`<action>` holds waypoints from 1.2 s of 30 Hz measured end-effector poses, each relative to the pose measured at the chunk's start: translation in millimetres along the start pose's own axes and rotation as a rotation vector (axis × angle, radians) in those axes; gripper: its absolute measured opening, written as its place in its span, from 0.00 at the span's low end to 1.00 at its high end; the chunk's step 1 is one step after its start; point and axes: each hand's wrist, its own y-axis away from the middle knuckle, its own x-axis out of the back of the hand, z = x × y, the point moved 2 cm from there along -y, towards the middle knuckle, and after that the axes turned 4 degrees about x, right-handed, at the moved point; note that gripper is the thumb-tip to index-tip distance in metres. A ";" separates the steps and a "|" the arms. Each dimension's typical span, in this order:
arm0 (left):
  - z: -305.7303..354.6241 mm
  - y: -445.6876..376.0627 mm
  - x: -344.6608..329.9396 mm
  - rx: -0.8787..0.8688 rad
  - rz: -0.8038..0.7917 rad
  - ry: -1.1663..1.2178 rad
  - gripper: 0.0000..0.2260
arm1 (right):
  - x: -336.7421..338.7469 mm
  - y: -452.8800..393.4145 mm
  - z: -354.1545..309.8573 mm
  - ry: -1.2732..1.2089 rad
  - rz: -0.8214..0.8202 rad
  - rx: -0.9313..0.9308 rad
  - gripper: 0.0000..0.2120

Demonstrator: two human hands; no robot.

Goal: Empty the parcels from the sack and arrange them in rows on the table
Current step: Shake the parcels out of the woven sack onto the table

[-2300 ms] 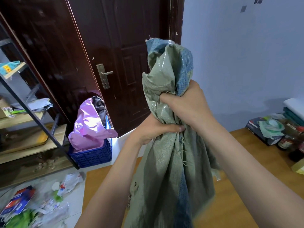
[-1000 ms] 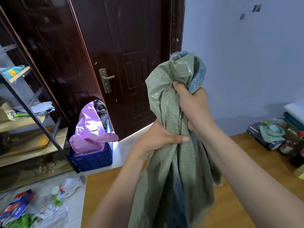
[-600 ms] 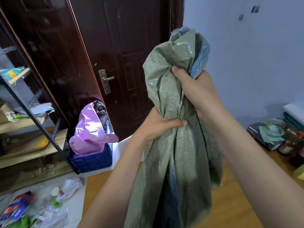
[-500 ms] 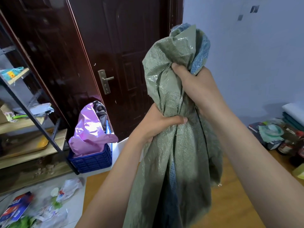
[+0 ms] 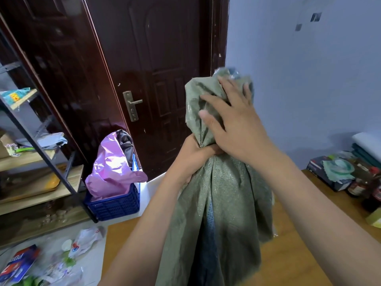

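Sack (image 5: 216, 203) held upright above tabletop (image 5: 288, 261), gathered at the neck by the left hand (image 5: 193, 155).

Left hand fingers are curled tight around the bunched neck of the green woven sack; the sack body hangs below this grip and flares out over the wooden tabletop. Right hand (image 5: 237, 124) lies against the crumpled top of the sack above the left hand, with its fingers (image 5: 212, 100) spread apart and extended across the fabric, thumb toward the left side; they do not pinch the material. Sack top protrudes past the right fingertips. Behind, a blue crate (image 5: 115, 205) holding a pink bag (image 5: 111, 168) stands on the floor before the dark door (image 5: 156, 58).
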 end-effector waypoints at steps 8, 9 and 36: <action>0.4 7.0 3.3 -0.042 0.066 0.128 0.28 | -15.1 14.8 28.5 -0.444 -0.556 -0.228 0.56; -0.1 7.2 3.1 -0.048 0.066 0.127 0.30 | -16.2 16.4 30.3 -0.468 -0.588 -0.217 0.58; -9.4 0.4 26.8 0.001 -0.010 -0.111 0.13 | -21.6 27.1 30.2 -0.488 -0.302 -0.331 0.32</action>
